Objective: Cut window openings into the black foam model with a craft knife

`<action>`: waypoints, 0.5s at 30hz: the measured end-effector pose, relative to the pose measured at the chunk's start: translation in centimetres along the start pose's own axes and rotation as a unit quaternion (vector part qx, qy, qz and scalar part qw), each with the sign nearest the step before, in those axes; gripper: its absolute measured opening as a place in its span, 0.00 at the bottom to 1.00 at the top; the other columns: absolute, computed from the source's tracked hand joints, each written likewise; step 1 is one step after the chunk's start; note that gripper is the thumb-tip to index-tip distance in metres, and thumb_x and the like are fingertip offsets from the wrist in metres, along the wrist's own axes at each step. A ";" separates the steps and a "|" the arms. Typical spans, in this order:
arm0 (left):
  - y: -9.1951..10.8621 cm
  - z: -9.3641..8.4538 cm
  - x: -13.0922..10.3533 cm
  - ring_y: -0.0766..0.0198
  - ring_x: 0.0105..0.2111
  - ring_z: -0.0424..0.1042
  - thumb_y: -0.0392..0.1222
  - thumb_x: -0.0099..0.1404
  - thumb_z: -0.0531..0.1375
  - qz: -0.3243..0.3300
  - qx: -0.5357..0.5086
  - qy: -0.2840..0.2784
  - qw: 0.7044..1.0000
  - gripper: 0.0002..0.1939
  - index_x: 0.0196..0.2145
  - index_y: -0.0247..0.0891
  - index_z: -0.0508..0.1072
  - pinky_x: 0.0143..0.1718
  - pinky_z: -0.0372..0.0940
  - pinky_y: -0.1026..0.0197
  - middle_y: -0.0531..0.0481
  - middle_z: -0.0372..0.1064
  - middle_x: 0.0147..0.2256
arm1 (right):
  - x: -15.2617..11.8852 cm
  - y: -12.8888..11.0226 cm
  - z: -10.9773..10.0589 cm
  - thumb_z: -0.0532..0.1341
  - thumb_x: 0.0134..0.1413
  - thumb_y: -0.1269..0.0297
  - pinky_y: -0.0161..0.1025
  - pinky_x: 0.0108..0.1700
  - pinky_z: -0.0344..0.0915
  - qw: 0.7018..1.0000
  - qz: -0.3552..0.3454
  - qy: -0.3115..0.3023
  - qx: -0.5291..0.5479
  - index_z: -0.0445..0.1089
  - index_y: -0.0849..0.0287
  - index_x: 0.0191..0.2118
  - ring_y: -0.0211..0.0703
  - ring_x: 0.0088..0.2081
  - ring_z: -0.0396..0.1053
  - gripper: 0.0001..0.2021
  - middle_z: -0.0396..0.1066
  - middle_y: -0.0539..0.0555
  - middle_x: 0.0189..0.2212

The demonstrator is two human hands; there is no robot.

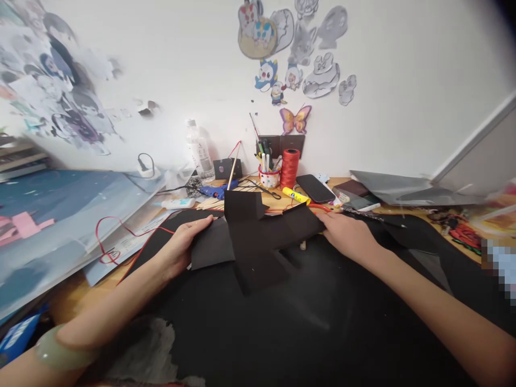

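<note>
Between my hands is a piece of folded black card (258,231), cross-shaped with creased flaps, raised a little over a black mat (282,333). My left hand (183,244) pinches the edge of its left flap, thumb on top and fingers curled beneath. At the right flap's end, my right hand (346,234) grips the card with its fingertips, partly hidden behind the flap. One flap stands up at the far side, in front of a thin wooden stick (233,171). Just under the right flap a small pale tip shows; I cannot make out what it is.
Along the back stand a cup of pens (269,176), a red thread spool (289,169) and a clear bottle (199,150). A blue glue gun (220,190), a yellow glue stick (296,195) and a phone (315,189) lie before them. Red ribbon (108,252) curls at left.
</note>
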State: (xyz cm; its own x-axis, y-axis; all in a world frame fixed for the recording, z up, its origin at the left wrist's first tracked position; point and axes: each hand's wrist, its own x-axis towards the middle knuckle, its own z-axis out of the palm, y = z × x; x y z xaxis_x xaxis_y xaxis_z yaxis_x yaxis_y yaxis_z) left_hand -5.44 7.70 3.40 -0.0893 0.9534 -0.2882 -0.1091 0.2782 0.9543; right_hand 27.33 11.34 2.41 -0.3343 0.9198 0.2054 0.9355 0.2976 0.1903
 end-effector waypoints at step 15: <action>-3.8 -0.3 -8.7 0.60 0.32 0.72 0.38 0.61 0.56 0.530 0.584 -0.131 0.601 0.10 0.40 0.37 0.73 0.32 0.68 0.62 0.46 0.73 0.34 | 1.8 0.2 -0.1 0.48 0.55 0.70 0.38 0.30 0.61 0.988 -0.150 0.011 -0.036 0.67 0.54 0.46 0.47 0.39 0.69 0.16 0.69 0.55 0.45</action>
State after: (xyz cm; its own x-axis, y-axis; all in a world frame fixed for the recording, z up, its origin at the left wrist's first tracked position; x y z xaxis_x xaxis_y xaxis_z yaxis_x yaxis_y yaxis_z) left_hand -4.59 -1.71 2.29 0.6804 0.6100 0.4062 0.6539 -0.7556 0.0394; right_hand 26.95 12.99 2.94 -0.5991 0.7867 0.1492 0.7833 0.5373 0.3126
